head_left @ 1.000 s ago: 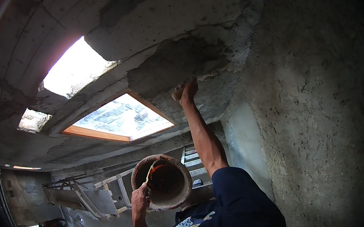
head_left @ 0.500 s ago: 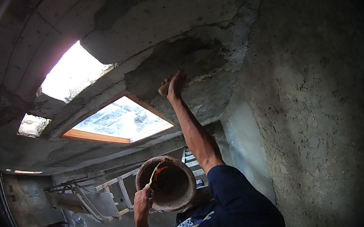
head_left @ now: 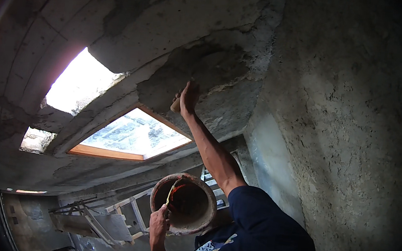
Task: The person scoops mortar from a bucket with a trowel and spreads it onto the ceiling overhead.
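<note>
My right hand point(head_left: 187, 96) is raised on an outstretched arm, closed round a small brown tool point(head_left: 175, 104), possibly a wooden handle, whose far part is hidden. It is at a darker, rough patch point(head_left: 202, 64) on the grey concrete surface overhead; whether it touches that surface I cannot tell. Low in the view, my left hand point(head_left: 159, 219) grips the pale handle of a round, grimy bucket point(head_left: 191, 215) with a reddish and dark inside. The bucket hangs beside the sleeve of my dark shirt.
A wood-framed glazed opening point(head_left: 105, 152) and rough bright openings point(head_left: 75, 83) lie left of my raised hand. A rough wall point(head_left: 346, 141) fills the right side. Timber frames point(head_left: 135, 212) and a grey board point(head_left: 109, 226) are beyond the bucket, lower left.
My right hand and its tool have moved leftward along the dark patch. The bucket and my left hand have shifted slightly right, and the view has moved a little.
</note>
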A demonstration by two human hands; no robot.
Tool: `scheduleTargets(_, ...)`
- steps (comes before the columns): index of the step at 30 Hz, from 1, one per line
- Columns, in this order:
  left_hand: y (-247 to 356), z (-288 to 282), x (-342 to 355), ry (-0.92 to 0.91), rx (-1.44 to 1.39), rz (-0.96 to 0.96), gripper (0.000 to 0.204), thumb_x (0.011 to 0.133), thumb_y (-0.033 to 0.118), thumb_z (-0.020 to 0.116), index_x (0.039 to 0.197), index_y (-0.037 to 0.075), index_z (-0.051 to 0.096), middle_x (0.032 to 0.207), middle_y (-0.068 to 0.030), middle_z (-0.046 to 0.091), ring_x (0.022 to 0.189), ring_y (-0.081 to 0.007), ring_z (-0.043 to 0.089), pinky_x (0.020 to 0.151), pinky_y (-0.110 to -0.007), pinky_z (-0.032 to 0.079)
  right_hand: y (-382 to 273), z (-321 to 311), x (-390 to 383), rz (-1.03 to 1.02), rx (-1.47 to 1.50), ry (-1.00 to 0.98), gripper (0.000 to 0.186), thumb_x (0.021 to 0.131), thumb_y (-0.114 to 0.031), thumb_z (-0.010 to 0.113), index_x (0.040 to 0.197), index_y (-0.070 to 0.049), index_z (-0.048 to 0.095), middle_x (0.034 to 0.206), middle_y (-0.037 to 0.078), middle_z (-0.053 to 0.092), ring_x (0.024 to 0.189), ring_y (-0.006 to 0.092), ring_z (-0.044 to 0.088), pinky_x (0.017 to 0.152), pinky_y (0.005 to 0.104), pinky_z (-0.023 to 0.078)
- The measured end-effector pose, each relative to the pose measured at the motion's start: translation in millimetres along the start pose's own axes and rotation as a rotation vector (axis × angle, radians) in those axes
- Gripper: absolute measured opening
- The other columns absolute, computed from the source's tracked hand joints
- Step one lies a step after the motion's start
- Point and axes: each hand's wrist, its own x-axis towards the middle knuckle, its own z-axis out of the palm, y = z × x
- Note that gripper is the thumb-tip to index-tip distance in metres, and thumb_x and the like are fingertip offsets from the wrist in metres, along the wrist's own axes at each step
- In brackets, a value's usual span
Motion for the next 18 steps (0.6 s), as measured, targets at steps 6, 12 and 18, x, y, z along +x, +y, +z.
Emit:
scheduleTargets(6,-1.6,-0.7,-0.3,-0.003,0.007,0.025,0.048,0.099,0.044,0.052,0.067,0.009,0.054,0.054,0.0031,0.045,0.043,-0.0074,0.041,0.041,-0.026,0.030,1.8,-8.2,-20.4,-0.048,-0.111,0.045,0.035,0.100,-0.044,0.051,0.094,-0.012,0.040,0.067,0.003,0.046,0.051,0.0145,0.053,0.043,0.0320,0.047)
scheduleTargets(12,-1.9,0.3,-0.7,0.028,0.006,0.047,0.047,0.100,0.043,0.051,0.068,0.009,0.055,0.054,0.0029,0.045,0.043,-0.0078,0.041,0.041,-0.026,0.030,35.0,-47.5,-54.7,-0.168,-0.262,-0.054,0.040,0.100,-0.044,0.051,0.104,-0.005,0.047,0.062,0.007,0.052,0.047,0.0164,0.056,0.046,0.0326,0.044)
scheduleTargets(18,-3.3,-3.0,-1.3,-0.008,0.002,0.037,0.047,0.100,0.044,0.051,0.069,0.008,0.056,0.055,0.0030,0.046,0.044,-0.0077,0.043,0.041,-0.026,0.031,13.9,-100.5,-73.9,-0.037,-0.153,0.034,0.036,0.099,-0.042,0.052,0.097,-0.006,0.047,0.063,0.005,0.047,0.047,0.0154,0.052,0.045,0.0317,0.042)
